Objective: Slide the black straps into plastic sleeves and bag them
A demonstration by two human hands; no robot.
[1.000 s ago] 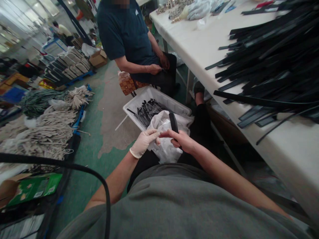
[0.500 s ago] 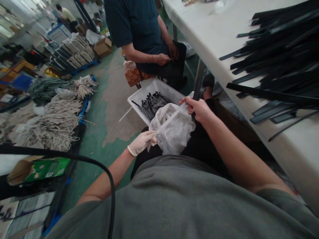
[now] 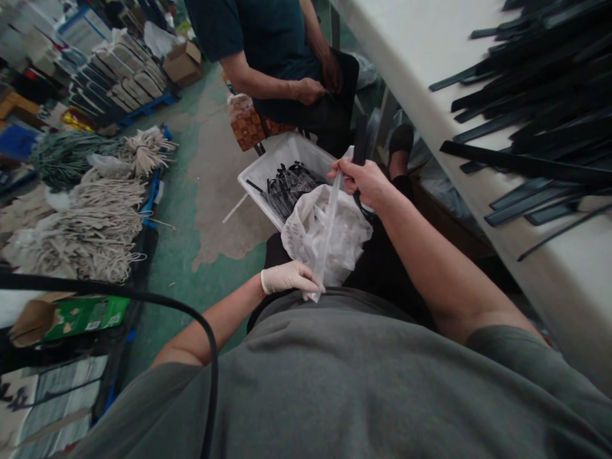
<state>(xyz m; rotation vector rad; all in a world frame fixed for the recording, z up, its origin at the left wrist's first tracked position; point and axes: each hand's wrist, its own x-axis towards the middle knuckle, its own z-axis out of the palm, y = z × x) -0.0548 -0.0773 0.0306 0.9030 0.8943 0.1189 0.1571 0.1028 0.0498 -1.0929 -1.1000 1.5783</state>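
Observation:
A long, narrow clear plastic sleeve (image 3: pixel 329 220) is stretched between my hands. My left hand (image 3: pixel 289 278), in a pale glove, pinches its lower end near my shirt. Bare, my right hand (image 3: pixel 366 182) grips the upper end and also holds black strips (image 3: pixel 360 137) that stick up from the fist. Behind the sleeve, a white plastic bag (image 3: pixel 306 220) full of clear sleeves rests on my lap. Just beyond the bag stands a white bin (image 3: pixel 246 175) containing black strips in clear wrapping (image 3: pixel 291 182).
A white table (image 3: pixel 406 70) at the right bears a pile of black strips (image 3: pixel 540 115). Ahead sits a person in a dark shirt (image 3: pixel 272 48), hands at the lap. Bundles of cord (image 3: pixel 95 223) lie on pallets at the left. A black cable (image 3: pixel 191 310) crosses the lower left.
My left hand has moved down and right, toward my shirt. The sleeve now runs more steeply between my hands. My right hand has shifted slightly up and left, and the camera view has shifted.

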